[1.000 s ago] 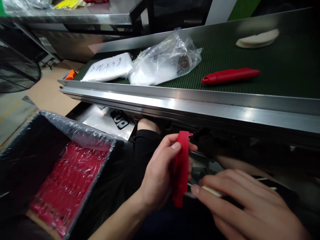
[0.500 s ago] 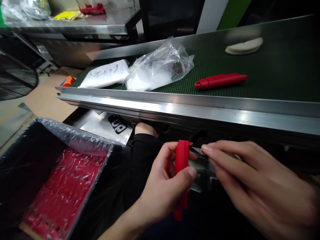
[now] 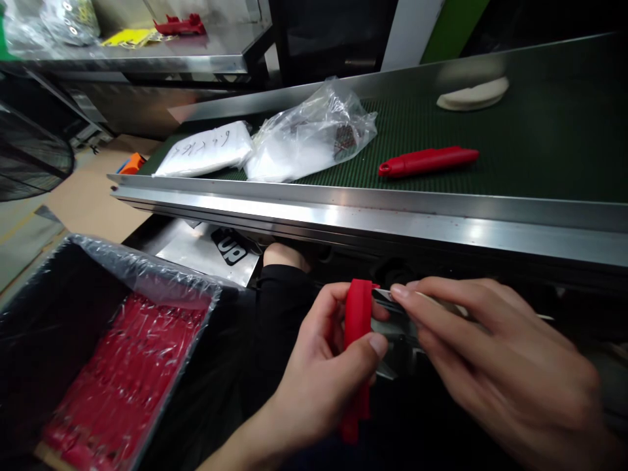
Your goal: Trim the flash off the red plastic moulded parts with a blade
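My left hand (image 3: 326,369) grips a long red plastic piece (image 3: 360,314) at half past five. My right hand (image 3: 500,356) pinches a pale-handled metal blade (image 3: 384,299), now raised to the piece's one-o'clock corner (where work continues, I judge).

bin (image 3: 59,307) left of left hand (image 3: 326,369); conveyor (image 3: 549,147) beyond; on it, bag (image 3: 314,137) left of part (image 3: 428,161).

Three red pieces (image 3: 358,314) outside one bin (image 3: 59,307); one bladed tool (image 3: 383,299), one inscribed white packet (image 3: 203,152), one fan (image 3: 34,154).
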The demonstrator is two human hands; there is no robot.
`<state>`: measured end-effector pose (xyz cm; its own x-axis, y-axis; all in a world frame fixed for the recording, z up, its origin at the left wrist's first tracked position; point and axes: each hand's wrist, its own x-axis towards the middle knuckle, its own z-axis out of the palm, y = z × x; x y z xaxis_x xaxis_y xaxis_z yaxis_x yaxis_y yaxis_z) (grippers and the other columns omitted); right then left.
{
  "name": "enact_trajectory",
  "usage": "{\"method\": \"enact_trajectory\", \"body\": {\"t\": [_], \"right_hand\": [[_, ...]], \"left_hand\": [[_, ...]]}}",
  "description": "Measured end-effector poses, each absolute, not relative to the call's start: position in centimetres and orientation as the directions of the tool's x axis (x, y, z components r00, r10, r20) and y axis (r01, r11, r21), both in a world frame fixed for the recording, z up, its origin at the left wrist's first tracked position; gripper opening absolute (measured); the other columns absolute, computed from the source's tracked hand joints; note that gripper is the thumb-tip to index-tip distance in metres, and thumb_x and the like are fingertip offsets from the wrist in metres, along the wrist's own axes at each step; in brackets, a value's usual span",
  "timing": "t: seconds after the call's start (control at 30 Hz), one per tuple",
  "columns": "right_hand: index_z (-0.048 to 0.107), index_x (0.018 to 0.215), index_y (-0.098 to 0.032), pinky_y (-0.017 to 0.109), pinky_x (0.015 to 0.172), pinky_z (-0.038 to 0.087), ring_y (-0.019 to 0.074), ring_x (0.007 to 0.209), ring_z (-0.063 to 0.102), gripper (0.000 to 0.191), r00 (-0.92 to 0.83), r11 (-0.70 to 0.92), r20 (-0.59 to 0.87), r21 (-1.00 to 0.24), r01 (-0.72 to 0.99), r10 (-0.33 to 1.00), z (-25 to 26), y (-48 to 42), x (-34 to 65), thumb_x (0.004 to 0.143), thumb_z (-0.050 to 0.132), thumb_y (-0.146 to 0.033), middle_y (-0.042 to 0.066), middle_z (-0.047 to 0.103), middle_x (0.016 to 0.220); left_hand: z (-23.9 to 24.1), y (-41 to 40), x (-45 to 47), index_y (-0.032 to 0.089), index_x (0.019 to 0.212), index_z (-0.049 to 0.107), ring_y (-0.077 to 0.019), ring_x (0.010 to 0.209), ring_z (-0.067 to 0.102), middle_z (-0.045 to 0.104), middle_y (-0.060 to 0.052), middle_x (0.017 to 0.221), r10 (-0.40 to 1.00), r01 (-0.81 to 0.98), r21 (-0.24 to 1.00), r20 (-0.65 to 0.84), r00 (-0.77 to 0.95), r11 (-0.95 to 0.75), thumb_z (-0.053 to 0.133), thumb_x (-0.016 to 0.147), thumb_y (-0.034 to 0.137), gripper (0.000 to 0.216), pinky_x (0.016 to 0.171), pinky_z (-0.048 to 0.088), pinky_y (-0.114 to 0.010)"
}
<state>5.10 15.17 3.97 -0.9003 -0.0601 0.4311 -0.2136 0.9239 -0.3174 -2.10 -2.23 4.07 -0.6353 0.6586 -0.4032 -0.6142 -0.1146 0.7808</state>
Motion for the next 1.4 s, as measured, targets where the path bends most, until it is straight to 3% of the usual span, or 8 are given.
{"method": "enact_trajectory", "body": {"t": [0.17, 0.23, 0.37, 0.6, 0.9, 1.03, 1.4], "right_hand": [[0.062, 0.124, -0.02, 0.036, 0.077, 0.047, 0.0197, 0.093, 0.059, 0.04, -0.872, 0.923, 0.486, -0.308, -0.231, -0.056, 3.7, 15.8, 4.9, 0.088, 0.06, -0.004, 0.007, 0.064, 0.11], [0.062, 0.125, -0.02, 0.036, 0.078, 0.048, 0.0202, 0.092, 0.061, 0.043, -0.864, 0.933, 0.503, -0.32, -0.167, 0.018, 4.0, 16.2, 4.7, 0.086, 0.061, -0.002, 0.007, 0.064, 0.112], [0.063, 0.122, -0.024, 0.034, 0.079, 0.051, 0.0194, 0.094, 0.063, 0.045, -0.844, 0.874, 0.515, -0.467, -0.132, 0.148, 4.8, 16.2, 4.9, 0.085, 0.058, 0.002, 0.005, 0.063, 0.113], [0.061, 0.124, -0.018, 0.033, 0.08, 0.05, 0.0182, 0.102, 0.059, 0.044, -0.874, 0.814, 0.486, -0.501, -0.293, -0.015, 4.6, 15.0, 6.1, 0.084, 0.057, 0.002, 0.008, 0.059, 0.116], [0.064, 0.117, -0.013, 0.031, 0.081, 0.049, 0.0153, 0.098, 0.059, 0.034, -0.857, 0.835, 0.515, -0.465, -0.295, -0.017, 4.7, 14.6, 5.6, 0.087, 0.055, 0.001, 0.009, 0.061, 0.11], [0.061, 0.123, -0.016, 0.034, 0.083, 0.049, 0.0178, 0.101, 0.059, 0.039, -0.871, 0.847, 0.488, -0.442, -0.296, -0.05, 4.5, 14.8, 5.8, 0.087, 0.055, -0.001, 0.009, 0.06, 0.115], [0.067, 0.113, -0.015, 0.029, 0.075, 0.052, 0.0156, 0.089, 0.063, 0.029, -0.857, 0.852, 0.516, -0.452, -0.262, 0.011, 4.3, 14.4, 5.1, 0.089, 0.055, -0.004, 0.008, 0.065, 0.102]], "left_hand": [[4.2, -2.6, -1.9, 0.02, 0.103, 0.054, -0.0025, 0.053, 0.045, 0.057, 0.0, 0.093, 0.7, -0.649, 0.753, -0.407, -0.587, -0.107, 0.067, 0.084, 0.027, 0.024, 0.047, 0.038, -0.017], [4.4, -2.8, -1.6, 0.02, 0.101, 0.055, -0.0027, 0.054, 0.045, 0.059, -0.002, 0.095, 0.727, -0.672, 0.73, -0.394, -0.563, -0.125, 0.069, 0.081, 0.025, 0.024, 0.046, 0.038, -0.015], [4.5, -2.7, -1.2, 0.02, 0.099, 0.056, -0.0032, 0.055, 0.046, 0.06, -0.004, 0.098, 0.723, -0.707, 0.685, -0.397, -0.566, -0.177, 0.07, 0.08, 0.024, 0.024, 0.046, 0.039, -0.014], [4.1, -2.3, -1.5, 0.018, 0.099, 0.056, -0.0031, 0.052, 0.048, 0.059, -0.005, 0.101, 0.766, -0.775, 0.548, -0.336, -0.548, -0.314, 0.064, 0.082, 0.023, 0.02, 0.04, 0.04, -0.013], [4.1, -2.3, -1.3, 0.019, 0.103, 0.056, -0.0038, 0.052, 0.049, 0.061, -0.006, 0.097, 0.804, -0.826, 0.447, -0.316, -0.504, -0.342, 0.062, 0.082, 0.023, 0.022, 0.039, 0.04, -0.011], [4.1, -2.3, -1.3, 0.019, 0.103, 0.056, -0.004, 0.052, 0.048, 0.061, -0.006, 0.097, 0.812, -0.835, 0.436, -0.315, -0.492, -0.337, 0.061, 0.081, 0.023, 0.022, 0.039, 0.039, -0.01], [3.7, -2.5, -1.3, 0.02, 0.104, 0.056, -0.004, 0.048, 0.047, 0.061, -0.005, 0.093, 0.847, -0.843, 0.427, -0.263, -0.462, -0.327, 0.061, 0.082, 0.024, 0.022, 0.037, 0.037, -0.011]]}}
